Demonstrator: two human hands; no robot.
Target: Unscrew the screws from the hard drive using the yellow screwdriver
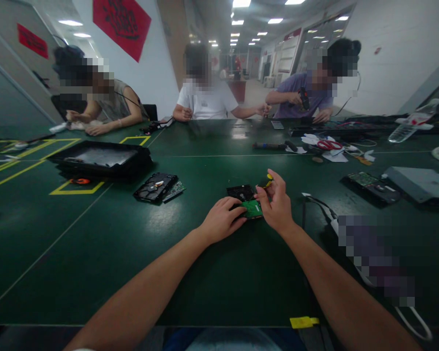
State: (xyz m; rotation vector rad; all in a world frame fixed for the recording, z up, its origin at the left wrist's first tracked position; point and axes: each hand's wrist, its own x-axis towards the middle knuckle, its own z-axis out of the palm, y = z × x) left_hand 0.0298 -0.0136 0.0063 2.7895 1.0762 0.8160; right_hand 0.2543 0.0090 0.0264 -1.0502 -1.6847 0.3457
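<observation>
In the middle of the table, my left hand (225, 219) grips the left end of a small green circuit board (253, 209) between thumb and fingers. My right hand (278, 207) is raised at the board's right side. Its thumb and forefinger pinch a small yellow-and-black tool (268, 182), whose exact kind is hard to make out. Just beyond the board lies a black part (240, 191), partly hidden by my left fingers. To the left, a black drive casing (155, 187) lies with a loose circuit board (174, 191) against it.
Stacked black trays (102, 158) stand at left. On the right are another drive (373, 187), a grey box (420, 183) and a blurred-out device with a cable (373, 258). Red-handled scissors (329, 145) and a bottle (411, 126) lie farther back. Three people sit across the table.
</observation>
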